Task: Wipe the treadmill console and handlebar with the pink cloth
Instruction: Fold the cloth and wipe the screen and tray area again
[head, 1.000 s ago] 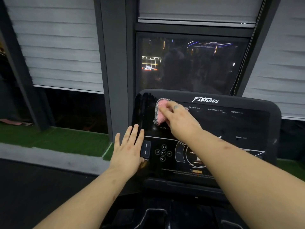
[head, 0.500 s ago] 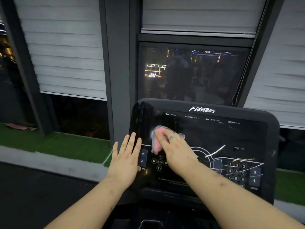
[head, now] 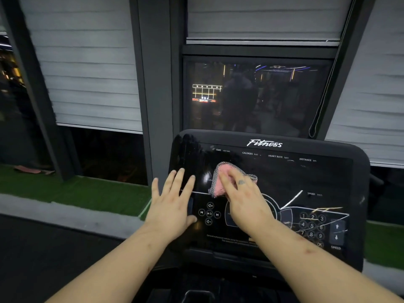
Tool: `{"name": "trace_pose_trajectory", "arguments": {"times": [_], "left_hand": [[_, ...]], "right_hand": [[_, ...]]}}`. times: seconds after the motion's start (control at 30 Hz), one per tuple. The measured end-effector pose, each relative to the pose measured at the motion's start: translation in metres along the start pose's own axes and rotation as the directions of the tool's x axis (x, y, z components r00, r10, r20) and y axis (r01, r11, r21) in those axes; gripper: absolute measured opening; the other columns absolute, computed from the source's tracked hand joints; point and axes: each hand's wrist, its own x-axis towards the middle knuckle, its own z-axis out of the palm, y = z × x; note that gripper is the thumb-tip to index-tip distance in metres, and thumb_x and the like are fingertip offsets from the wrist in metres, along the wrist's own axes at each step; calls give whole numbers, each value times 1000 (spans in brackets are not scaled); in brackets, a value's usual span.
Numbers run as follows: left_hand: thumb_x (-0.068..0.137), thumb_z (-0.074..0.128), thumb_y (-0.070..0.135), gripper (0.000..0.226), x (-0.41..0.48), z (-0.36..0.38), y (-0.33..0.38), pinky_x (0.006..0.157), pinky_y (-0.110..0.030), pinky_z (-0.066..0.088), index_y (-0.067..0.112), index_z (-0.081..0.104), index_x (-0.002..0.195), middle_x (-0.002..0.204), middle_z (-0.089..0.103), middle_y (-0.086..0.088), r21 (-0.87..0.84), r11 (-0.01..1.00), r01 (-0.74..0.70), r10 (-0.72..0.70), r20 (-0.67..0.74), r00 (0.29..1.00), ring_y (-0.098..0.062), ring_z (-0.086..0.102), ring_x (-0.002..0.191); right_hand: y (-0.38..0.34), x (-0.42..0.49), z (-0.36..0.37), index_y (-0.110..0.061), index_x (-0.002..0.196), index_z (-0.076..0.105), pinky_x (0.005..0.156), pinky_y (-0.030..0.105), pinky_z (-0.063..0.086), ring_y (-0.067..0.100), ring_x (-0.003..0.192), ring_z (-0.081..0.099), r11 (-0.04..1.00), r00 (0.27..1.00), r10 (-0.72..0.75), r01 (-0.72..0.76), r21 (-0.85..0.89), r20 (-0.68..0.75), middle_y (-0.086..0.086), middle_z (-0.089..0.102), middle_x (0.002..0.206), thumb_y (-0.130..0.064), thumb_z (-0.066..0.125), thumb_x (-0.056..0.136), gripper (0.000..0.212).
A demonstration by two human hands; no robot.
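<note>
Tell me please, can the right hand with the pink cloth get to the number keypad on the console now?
Probably yes. The right hand presses the pink cloth on the console left of the number keypad, and only bare panel lies between them.

Left hand [head: 172, 207] splayed, right hand [head: 246, 203] palm-down.
</note>
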Motion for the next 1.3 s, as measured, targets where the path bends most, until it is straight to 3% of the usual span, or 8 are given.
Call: {"name": "trace_pose_trajectory", "arguments": {"times": [0.37,0.53,0.67,0.73,0.83,1.07,1.17,1.3], "left_hand": [[83,64,75,124,37,-21,11,123,-66,-5,28,-19,162,168,-28,-7,5,998,57,-57,22,998,-29,-25,156],[84,64,73,124,37,-18,11,124,-66,-4,28,-21,161,167,-32,-7,-14,998,55,-55,35,998,-28,-27,155],[84,64,74,124,37,-17,11,124,-65,-5,28,-22,161,166,-33,-7,-17,998,55,-55,30,998,-28,-28,155],[84,63,74,124,37,-17,12,124,-65,-5,28,-22,161,166,-34,-7,-14,998,56,-56,29,998,-28,-28,155],[84,63,74,123,37,-17,11,124,-65,-7,28,-21,161,166,-34,-6,-18,998,54,-54,34,998,-27,-29,155],[83,62,76,124,37,-12,5,125,-64,-5,23,-19,162,167,-32,-4,-46,997,54,-53,19,998,-24,-29,154],[84,61,76,124,36,-11,3,125,-63,-5,20,-18,163,167,-33,-4,-59,997,42,-41,18,999,-23,-30,154],[84,61,75,124,36,-10,-2,127,-58,2,18,-15,163,168,-31,-4,-73,997,10,-10,2,1000,-22,-27,155]], "right_hand": [[-2,58,-59,-21,165,18,121,43,24,29,147,26,998,1000,10,-9,-64,24,8,25,165,-10,50,95,78],[-2,-10,-14,-12,155,45,101,46,53,29,129,50,1000,995,-19,21,-22,101,9,46,149,-10,63,74,83],[-2,-13,-9,-13,149,53,94,43,57,29,121,59,996,994,-36,44,-83,105,9,54,143,-17,56,70,79],[-4,7,-24,-13,153,48,99,47,53,32,125,57,995,995,-51,58,-86,88,10,52,149,-14,52,75,79],[-10,50,-53,-18,164,23,119,47,33,33,145,35,992,993,-73,82,-92,95,10,26,166,-8,54,89,82],[-33,77,-57,-17,166,10,123,44,24,32,148,24,988,998,0,8,-154,55,9,13,169,-14,52,95,82],[-37,44,-33,-15,162,30,116,51,39,35,138,42,985,991,-64,81,-153,114,12,33,165,-13,67,82,88],[-39,22,-10,-13,148,55,95,42,57,28,116,57,984,990,-82,99,-149,117,10,58,143,-16,80,64,88]]}}
